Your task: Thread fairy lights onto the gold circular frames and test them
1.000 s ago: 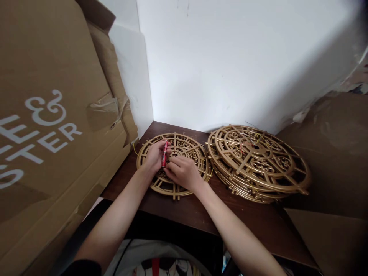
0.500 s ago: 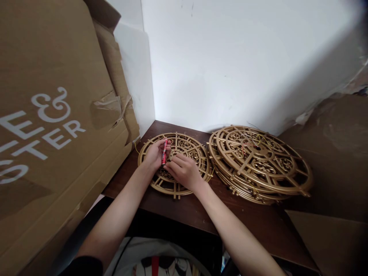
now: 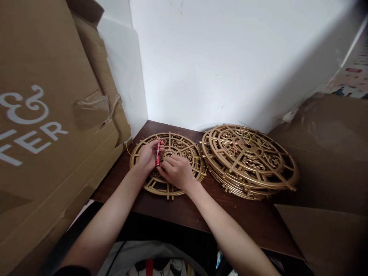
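My left hand (image 3: 148, 155) is closed around slim red batteries (image 3: 158, 153), which appear to lie end to end and point away from me. My right hand (image 3: 177, 171) is curled with fingertips pinched beside the batteries' near end. Whatever those fingers hold is hidden. Under both hands lies a round gold openwork frame (image 3: 170, 187) with rings, spokes and scrollwork, like a clock face. Its centre is partly covered by my hands. A thin yellow wire (image 3: 127, 148) sticks out at its left edge.
Several similar gold frames (image 3: 253, 153) are stacked at right, with thin wires on top. Everything rests on a dark brown table (image 3: 201, 214) against a white wall (image 3: 201, 69). A large cardboard box (image 3: 57, 153) stands at left, and more cardboard (image 3: 324, 153) at right.
The whole view has shifted, so things sit slightly further left. Both hands keep nearly the same pose, and the batteries stay in my left hand.
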